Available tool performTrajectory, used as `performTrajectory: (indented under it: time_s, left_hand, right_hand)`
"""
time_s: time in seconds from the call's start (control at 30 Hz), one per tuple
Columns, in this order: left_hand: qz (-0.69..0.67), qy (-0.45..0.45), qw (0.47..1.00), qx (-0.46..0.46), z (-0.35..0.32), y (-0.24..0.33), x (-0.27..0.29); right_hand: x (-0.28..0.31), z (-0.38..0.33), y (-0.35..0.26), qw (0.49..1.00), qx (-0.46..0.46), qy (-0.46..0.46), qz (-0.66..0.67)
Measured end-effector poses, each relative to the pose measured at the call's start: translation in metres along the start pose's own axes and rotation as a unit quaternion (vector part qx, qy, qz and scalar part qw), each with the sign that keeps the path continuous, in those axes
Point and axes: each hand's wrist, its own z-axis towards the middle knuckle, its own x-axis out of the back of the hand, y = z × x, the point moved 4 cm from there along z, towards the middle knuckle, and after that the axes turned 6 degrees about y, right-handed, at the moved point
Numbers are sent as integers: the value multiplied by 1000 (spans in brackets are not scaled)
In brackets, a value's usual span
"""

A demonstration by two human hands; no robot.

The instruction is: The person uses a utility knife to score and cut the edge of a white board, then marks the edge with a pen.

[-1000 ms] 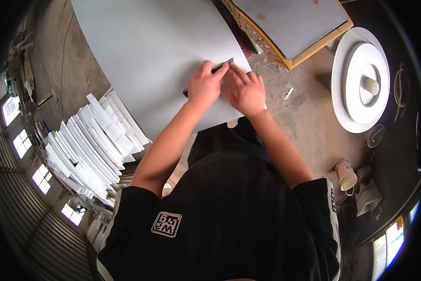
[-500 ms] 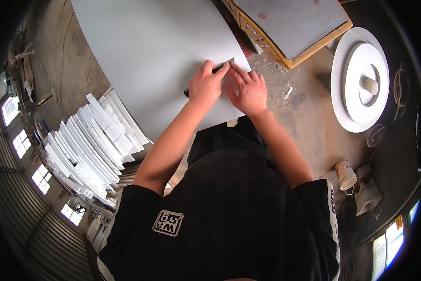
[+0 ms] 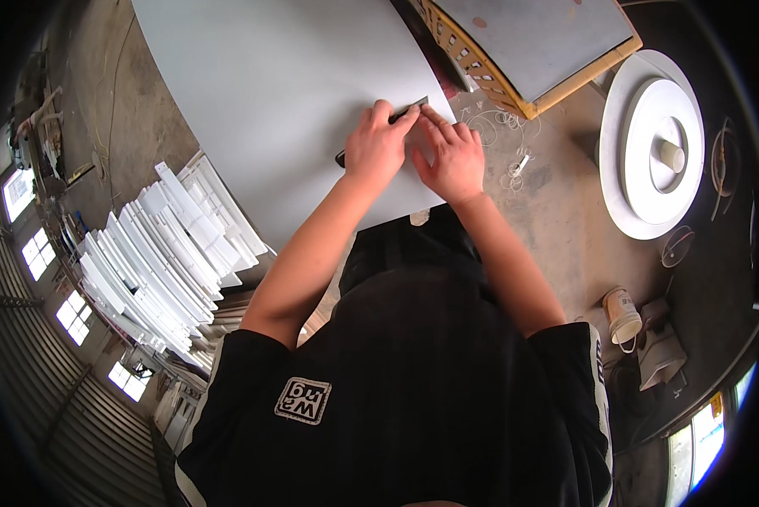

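Note:
A large pale grey sheet lies flat in front of me. My left hand is closed around what looks like a black-handled utility knife. The handle's end sticks out on the left of the fist, and its flat grey blade points away to the right, low over the sheet. My right hand rests near the sheet's right edge with fingers stretched out. Its fingertips are at the blade's end, seeming to touch it. Whether the blade presses into the sheet is hidden.
At the far right stands a yellow crate with a grey board on top. A round white stepped piece is on the right, with a bucket below it. Many white strips are stacked at left. Thin curled offcuts litter the floor.
Both hands and the knife sit slightly farther right and away in the picture; the sheet and crate have shifted right too. The left hand keeps its grip.

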Motion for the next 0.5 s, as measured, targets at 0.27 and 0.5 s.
performTrajectory:
  time_s: [0.27,0.5]
  left_hand:
    - [-2,10,1000,-2,-2,0,1]
    - [-11,24,1000,-8,10,4,2]
  right_hand:
    - [-4,-2,1,1000,1,3,-3]
    - [-5,5,8,1000,2,6,-14]
